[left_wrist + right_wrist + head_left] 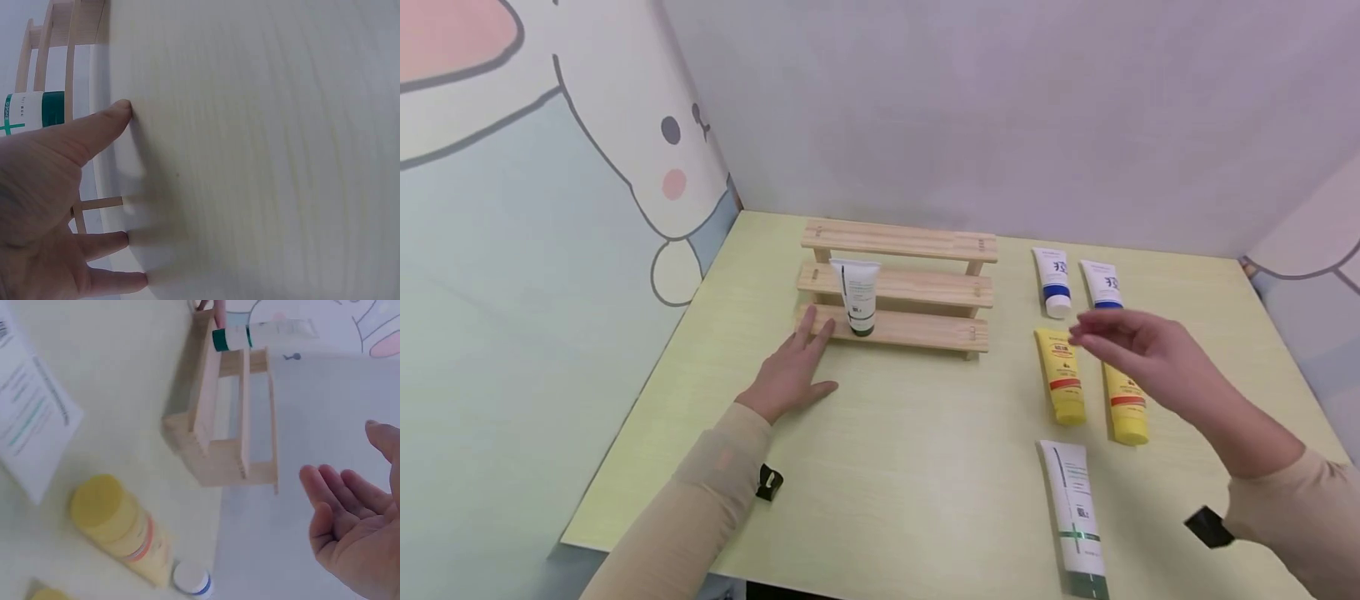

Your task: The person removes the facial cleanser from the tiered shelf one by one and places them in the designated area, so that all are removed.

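A three-tier wooden rack [925, 330] stands at the back of the table. On its lowest step, left of the middle, a small white tube [860, 292] stands upright on its dark green cap. My left hand [784, 379] lies with spread fingers at the rack's front left corner, fingertips right at the lowest step. To the right, my right hand [1157, 360] hovers above two yellow tubes, holding nothing, its fingers loosely bent. It partly covers the right yellow tube [1127, 408]; the left yellow tube [1063, 385] lies beside it. In the right wrist view the palm [362, 544] is bare.
Behind the yellow tubes lie two white tubes with blue bands, a left one [1051, 275] and a right one [1102, 282]. A long white tube with a green cap [1077, 508] lies near the front edge. Walls enclose the table [910, 467] at the back and sides.
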`<state>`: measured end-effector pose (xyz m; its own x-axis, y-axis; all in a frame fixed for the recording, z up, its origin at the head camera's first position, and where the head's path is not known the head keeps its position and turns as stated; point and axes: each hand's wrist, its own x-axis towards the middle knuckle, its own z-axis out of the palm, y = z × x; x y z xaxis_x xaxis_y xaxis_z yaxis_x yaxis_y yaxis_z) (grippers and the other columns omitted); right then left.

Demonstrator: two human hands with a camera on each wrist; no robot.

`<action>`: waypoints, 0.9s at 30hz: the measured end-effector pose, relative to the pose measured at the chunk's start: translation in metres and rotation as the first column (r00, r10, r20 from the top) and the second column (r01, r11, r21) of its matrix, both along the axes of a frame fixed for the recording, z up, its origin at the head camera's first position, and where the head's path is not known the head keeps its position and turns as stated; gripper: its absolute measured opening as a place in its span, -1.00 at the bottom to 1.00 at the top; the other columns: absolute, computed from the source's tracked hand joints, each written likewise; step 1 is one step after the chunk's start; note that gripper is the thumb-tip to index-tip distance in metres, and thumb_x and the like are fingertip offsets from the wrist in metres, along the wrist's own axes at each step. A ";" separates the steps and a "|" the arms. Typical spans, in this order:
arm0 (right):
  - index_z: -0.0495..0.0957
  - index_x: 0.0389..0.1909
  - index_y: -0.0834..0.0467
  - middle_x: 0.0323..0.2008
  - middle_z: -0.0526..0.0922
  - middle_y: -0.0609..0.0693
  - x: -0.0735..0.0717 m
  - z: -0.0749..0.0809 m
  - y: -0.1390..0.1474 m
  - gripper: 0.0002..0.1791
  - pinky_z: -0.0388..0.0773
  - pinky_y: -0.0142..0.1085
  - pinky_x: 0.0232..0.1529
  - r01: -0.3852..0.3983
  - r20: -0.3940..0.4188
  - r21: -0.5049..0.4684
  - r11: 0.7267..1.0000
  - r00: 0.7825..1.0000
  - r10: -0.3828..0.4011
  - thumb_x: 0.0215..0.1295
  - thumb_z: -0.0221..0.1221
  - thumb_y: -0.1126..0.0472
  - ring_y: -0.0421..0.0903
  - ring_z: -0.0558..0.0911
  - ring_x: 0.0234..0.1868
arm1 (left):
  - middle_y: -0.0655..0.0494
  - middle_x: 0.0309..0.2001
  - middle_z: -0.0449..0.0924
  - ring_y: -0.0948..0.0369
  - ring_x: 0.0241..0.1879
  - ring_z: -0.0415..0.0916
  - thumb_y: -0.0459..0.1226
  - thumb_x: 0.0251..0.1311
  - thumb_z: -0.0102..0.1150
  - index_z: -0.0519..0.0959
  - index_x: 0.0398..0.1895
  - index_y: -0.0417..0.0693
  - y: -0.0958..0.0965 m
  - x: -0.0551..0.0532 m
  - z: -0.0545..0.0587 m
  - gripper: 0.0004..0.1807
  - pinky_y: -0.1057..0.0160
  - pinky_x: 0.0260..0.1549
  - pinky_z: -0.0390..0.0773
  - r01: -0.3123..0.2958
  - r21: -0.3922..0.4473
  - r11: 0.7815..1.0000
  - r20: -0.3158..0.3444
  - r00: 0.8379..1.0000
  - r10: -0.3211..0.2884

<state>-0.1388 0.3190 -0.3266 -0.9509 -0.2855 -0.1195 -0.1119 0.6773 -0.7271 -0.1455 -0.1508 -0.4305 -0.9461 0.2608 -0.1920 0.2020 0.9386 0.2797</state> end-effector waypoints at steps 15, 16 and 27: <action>0.38 0.49 0.21 0.31 0.62 0.16 -0.040 -0.021 -0.124 -0.36 0.51 -0.09 0.34 -0.098 -0.132 -0.181 0.978 0.988 0.075 0.49 0.29 0.10 0.07 0.58 0.35 | -0.19 0.72 -0.50 -0.34 0.57 0.14 0.02 0.32 0.41 -0.13 0.74 0.00 0.005 -0.003 -0.003 0.14 -0.34 0.25 0.54 0.010 0.006 1.000 0.006 1.000 -0.010; 0.38 0.48 0.23 0.31 0.63 0.18 -0.043 -0.021 -0.134 -0.35 0.49 0.02 0.35 -0.109 -0.133 -0.194 0.975 0.988 0.084 0.47 0.30 0.11 0.10 0.57 0.36 | -0.20 0.72 -0.49 -0.34 0.56 0.15 0.01 0.32 0.41 -0.12 0.74 -0.01 0.005 -0.003 -0.002 0.13 -0.34 0.24 0.54 0.011 0.008 1.000 0.000 1.000 -0.011; 0.50 0.36 0.16 0.27 0.66 0.10 -0.066 -0.029 -0.230 -0.43 0.50 0.05 0.37 -0.139 -0.135 -0.224 0.964 0.985 0.111 0.43 0.35 0.06 0.07 0.60 0.34 | -0.26 0.71 -0.41 -0.37 0.52 0.21 -0.02 0.30 0.43 -0.07 0.72 -0.06 0.004 -0.002 -0.004 0.12 -0.34 0.19 0.58 0.023 0.016 1.000 -0.023 0.999 -0.023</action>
<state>-0.2052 0.0892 -0.3554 -0.9092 -0.4092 0.0770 -0.2810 0.4665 -0.8387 -0.1474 -0.1464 -0.4342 -0.9439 0.2857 -0.1658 0.2302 0.9289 0.2900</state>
